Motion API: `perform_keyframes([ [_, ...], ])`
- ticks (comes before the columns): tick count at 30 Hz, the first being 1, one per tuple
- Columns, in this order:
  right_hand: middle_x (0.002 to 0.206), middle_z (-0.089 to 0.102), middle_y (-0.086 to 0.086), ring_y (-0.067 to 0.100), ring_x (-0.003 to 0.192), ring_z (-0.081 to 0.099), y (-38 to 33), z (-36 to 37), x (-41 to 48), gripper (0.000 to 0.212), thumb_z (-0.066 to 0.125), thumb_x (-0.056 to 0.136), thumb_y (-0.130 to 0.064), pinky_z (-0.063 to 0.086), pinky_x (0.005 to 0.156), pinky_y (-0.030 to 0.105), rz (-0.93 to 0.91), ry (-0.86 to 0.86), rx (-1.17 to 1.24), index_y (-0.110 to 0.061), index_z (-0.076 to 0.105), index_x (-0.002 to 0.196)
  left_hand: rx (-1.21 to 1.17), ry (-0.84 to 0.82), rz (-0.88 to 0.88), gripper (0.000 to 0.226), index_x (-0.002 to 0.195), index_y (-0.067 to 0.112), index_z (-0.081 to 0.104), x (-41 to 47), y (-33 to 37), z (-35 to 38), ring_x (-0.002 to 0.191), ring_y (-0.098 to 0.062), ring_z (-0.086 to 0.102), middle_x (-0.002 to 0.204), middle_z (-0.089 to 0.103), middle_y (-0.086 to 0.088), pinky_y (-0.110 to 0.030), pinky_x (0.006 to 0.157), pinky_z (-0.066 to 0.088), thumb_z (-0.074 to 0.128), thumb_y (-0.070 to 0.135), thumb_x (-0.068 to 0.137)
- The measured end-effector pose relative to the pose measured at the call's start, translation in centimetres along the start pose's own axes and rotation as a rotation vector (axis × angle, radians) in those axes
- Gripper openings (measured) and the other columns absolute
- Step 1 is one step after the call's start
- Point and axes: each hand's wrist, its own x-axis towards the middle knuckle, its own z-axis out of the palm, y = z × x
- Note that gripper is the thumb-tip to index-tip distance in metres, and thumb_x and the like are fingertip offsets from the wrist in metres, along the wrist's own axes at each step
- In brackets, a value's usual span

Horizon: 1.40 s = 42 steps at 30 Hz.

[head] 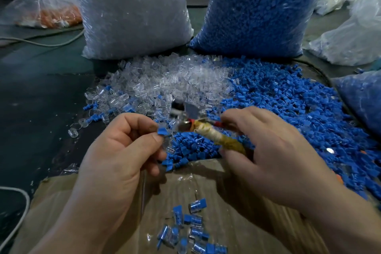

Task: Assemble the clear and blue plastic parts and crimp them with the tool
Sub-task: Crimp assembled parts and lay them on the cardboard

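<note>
Pinching blue part (163,131) at thumb and forefinger tips of left hand (115,150); gripping tool (208,132) in right hand (274,150), blurred head just beside the part.

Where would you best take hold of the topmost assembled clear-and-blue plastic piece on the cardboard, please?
Pinch the assembled clear-and-blue plastic piece by its flat blue tab, coming from above at the upper right: the tab juts free there, and no neighbour crowds it.
</note>
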Motion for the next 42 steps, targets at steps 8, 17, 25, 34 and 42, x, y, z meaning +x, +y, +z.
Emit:
perform_keyframes([
  [8, 0.114, 0.056, -0.012, 0.015, 0.109, 0.052, -0.2, 0.0, -0.2, 0.055, 0.048, 0.075, -0.043, 0.048, 0.091, 0.034, -0.115, 0.012, 0.072, -0.026, 0.055, 0.126, 0.071, -0.019, 0.085, 0.015, 0.080, 0.027, 0.071, -0.2, -0.1, -0.3, 0.058, -0.014, 0.064, 0.071, 0.069, -0.009, -0.022, 0.044, 0.050, 0.065, 0.021, 0.069],
  [17, 0.118, 0.047, -0.025, 0.004, 0.115, 0.048, 0.5, -0.2, -0.3, 0.052, 0.049, 0.078, -0.048, 0.042, 0.093, 0.020, -0.150, -0.033, 0.110, -0.037, 0.047, 0.129, 0.053, -0.055, 0.128, 0.019, 0.080, 0.029, 0.072, -0.3, 0.1, -0.6, 0.060, -0.014, 0.066, 0.076, 0.071, -0.007, -0.023, 0.046, 0.051, 0.075, 0.012, 0.070],
  [25, 0.096, 0.058, -0.016, 0.010, 0.091, 0.053, -0.4, -0.1, 0.0, 0.046, 0.044, 0.078, -0.054, 0.050, 0.077, 0.033, -0.142, -0.043, 0.023, -0.033, 0.058, 0.117, 0.045, -0.032, 0.101, 0.020, 0.081, 0.029, 0.072, -0.4, 0.0, -0.9, 0.061, -0.016, 0.067, 0.075, 0.071, -0.008, -0.024, 0.048, 0.053, 0.063, 0.013, 0.074],
  [34, 0.101, 0.056, -0.023, 0.004, 0.096, 0.050, 0.2, 0.2, -0.1, 0.050, 0.047, 0.076, -0.064, 0.046, 0.080, 0.028, -0.008, -0.001, 0.020, -0.039, 0.056, 0.119, 0.267, 0.104, 0.076, 0.028, 0.080, 0.034, 0.069, -0.1, 0.1, -0.9, 0.051, -0.010, 0.061, 0.064, 0.068, -0.004, -0.020, 0.044, 0.050, 0.063, 0.007, 0.087],
  [42, 0.108, 0.058, -0.003, 0.023, 0.104, 0.047, 1.7, 1.4, 1.9, 0.068, 0.040, 0.073, -0.074, 0.040, 0.089, 0.041, 0.189, 0.003, -0.242, -0.030, 0.056, 0.122, 0.423, -0.020, -0.080, 0.032, 0.081, 0.041, 0.069, -0.8, -0.6, 0.3, 0.042, -0.007, 0.057, 0.057, 0.067, -0.005, -0.017, 0.040, 0.044, 0.068, 0.010, 0.088],
])
